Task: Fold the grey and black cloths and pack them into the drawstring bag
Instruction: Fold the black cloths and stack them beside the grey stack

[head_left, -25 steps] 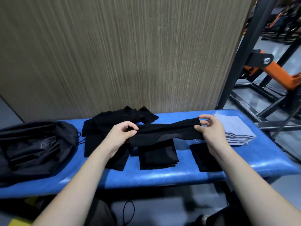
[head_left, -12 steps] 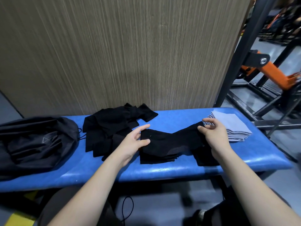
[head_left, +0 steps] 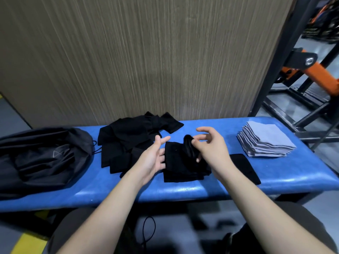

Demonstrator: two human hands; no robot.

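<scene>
At the bench's (head_left: 183,191) front edge, about its middle, the folded black stack (head_left: 181,171) lies with its near side close to the drop, so a careless push could slide it off. The left hand (head_left: 152,158) is spread, fingers straight, its fingertips touching the stack's left side. The right hand (head_left: 211,149) pinches a loose black fold (head_left: 189,145) over the top of the stack between thumb and loosely curled fingers; if that pinch slips, the fold could spring open and the stack go crooked. Just right of the wrist lies a flat black piece (head_left: 244,167), reaching almost to the front edge; a sweeping forearm might drag it over. Toward the back edge, left of centre, the unfolded black heap (head_left: 132,138) sits touching the stack's neighbourhood, so layers could get muddled. The grey stack (head_left: 264,142) rests at the right end, near the back corner. The bag (head_left: 42,158) slumps at the left end, its mouth not clearly visible. Bare blue shows between the right hand and the grey stack, room to work.
</scene>
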